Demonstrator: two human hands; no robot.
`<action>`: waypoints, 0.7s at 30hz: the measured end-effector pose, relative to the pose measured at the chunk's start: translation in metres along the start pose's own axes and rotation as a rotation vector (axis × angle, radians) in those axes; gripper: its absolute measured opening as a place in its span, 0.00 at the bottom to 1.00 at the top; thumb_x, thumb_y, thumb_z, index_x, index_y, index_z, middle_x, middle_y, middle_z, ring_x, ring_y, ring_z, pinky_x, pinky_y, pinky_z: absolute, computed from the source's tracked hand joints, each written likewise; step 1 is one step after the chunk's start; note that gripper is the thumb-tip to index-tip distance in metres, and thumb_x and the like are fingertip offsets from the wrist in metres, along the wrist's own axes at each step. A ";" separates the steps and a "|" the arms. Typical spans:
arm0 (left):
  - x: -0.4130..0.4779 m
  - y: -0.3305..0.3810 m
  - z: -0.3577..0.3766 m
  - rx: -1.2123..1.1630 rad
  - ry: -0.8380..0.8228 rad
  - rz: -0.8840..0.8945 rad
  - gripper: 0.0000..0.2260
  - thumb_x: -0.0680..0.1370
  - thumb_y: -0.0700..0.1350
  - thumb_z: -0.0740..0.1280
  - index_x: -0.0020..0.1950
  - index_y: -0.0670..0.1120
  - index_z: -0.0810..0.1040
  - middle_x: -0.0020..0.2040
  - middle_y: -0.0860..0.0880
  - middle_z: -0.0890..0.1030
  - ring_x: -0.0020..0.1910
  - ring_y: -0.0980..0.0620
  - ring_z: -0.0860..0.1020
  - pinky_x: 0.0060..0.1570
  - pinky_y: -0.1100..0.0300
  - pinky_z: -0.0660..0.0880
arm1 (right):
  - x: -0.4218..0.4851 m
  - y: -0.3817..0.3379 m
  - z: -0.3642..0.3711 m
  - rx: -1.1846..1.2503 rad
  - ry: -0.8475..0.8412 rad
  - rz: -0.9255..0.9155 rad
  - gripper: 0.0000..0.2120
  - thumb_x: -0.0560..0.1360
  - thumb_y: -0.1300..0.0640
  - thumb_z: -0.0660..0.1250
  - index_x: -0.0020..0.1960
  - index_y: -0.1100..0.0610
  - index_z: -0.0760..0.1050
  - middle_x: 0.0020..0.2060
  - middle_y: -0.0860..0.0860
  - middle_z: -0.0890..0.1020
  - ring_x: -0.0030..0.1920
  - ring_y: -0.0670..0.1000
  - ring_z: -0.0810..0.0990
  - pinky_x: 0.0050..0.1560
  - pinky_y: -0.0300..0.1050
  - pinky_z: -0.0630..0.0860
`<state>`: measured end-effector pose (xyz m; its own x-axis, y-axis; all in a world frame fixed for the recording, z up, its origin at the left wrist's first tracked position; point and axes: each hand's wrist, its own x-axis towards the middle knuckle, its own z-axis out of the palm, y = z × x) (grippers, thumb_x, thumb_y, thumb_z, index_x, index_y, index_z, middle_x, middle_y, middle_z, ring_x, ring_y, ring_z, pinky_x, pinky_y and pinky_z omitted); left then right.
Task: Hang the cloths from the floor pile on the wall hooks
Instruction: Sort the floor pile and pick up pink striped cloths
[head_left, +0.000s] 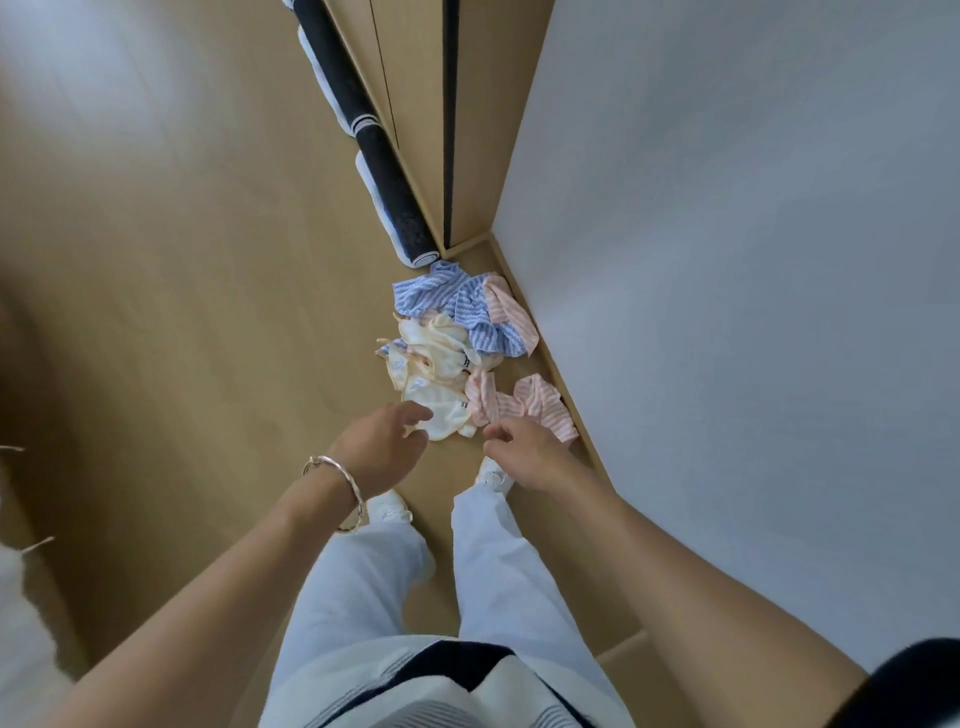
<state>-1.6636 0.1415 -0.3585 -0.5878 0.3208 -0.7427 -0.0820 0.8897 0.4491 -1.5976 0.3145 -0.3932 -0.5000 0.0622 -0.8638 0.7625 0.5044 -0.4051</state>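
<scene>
A pile of small cloths (462, 348) lies on the wooden floor against the white wall: blue-striped cloths (470, 306) at the far end, cream ones (436, 379) in the middle, pink-striped ones (524, 402) nearest me. My left hand (382, 441), with a silver bangle on its wrist, hovers above the near cream cloth with relaxed fingers. My right hand (519, 449) hangs over the near pink cloth with loosely curled fingers, and it holds nothing. No wall hooks are in view.
A white wall (753, 260) runs along the right with a wooden baseboard. A dark rolled mat (374, 140) lies along a wooden cabinet (467, 119) beyond the pile. My legs and white shoes (491, 475) stand just before the cloths. Bare wooden floor (182, 260) spreads to the left.
</scene>
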 end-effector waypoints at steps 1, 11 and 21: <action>0.014 0.004 0.003 0.002 -0.009 0.001 0.15 0.79 0.44 0.60 0.66 0.49 0.73 0.63 0.50 0.76 0.61 0.51 0.75 0.59 0.61 0.68 | 0.012 0.003 -0.007 -0.011 -0.002 0.002 0.17 0.78 0.54 0.58 0.66 0.52 0.72 0.65 0.49 0.75 0.61 0.50 0.74 0.53 0.42 0.70; 0.135 -0.002 0.034 0.144 -0.212 0.000 0.17 0.79 0.44 0.59 0.69 0.51 0.71 0.65 0.50 0.74 0.64 0.51 0.72 0.59 0.61 0.67 | 0.117 0.028 -0.022 -0.038 -0.011 0.075 0.18 0.79 0.56 0.58 0.68 0.53 0.71 0.65 0.50 0.74 0.64 0.51 0.72 0.57 0.44 0.68; 0.281 -0.044 0.059 0.285 -0.226 0.065 0.18 0.80 0.44 0.59 0.69 0.52 0.69 0.66 0.50 0.73 0.65 0.51 0.71 0.59 0.63 0.66 | 0.279 0.051 -0.001 0.015 0.049 0.132 0.18 0.77 0.53 0.57 0.66 0.50 0.71 0.64 0.52 0.74 0.61 0.53 0.73 0.54 0.45 0.70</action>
<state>-1.7779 0.2118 -0.6159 -0.3889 0.4151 -0.8225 0.1960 0.9096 0.3664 -1.6983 0.3583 -0.6548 -0.4142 0.1690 -0.8944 0.8289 0.4759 -0.2939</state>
